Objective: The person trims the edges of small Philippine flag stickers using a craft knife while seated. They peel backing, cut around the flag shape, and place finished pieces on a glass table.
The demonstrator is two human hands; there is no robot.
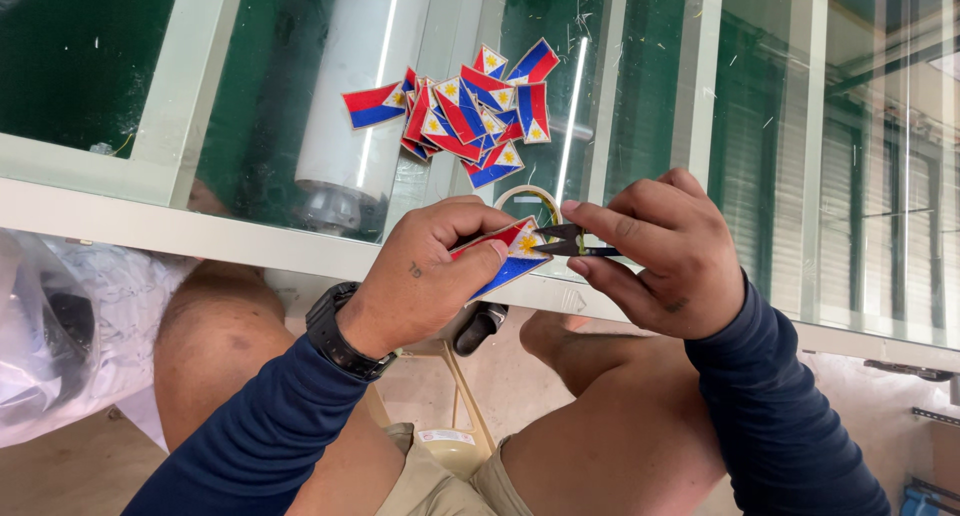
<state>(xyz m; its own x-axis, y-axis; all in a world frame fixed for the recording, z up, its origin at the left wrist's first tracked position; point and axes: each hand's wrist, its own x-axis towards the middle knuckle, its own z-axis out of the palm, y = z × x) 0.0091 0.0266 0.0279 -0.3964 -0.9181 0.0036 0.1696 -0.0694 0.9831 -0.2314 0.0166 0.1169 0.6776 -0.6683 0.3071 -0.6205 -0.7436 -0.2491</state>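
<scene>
While the left hand pinches a small flag patch between thumb and curled fingers, the patch's long axis runs diagonal, lower-left to upper-right, with its white triangle end aimed at the right hand. That hand's thumb and forefinger squeeze a little black thread snip, blades pointing left and touching the patch's edge. Both wrists angle inward over the near edge of the glass tabletop, dark blue sleeves pushed to the wrist, black watch on the left one. Further back on the glass sits a loose pile of matching patches.
</scene>
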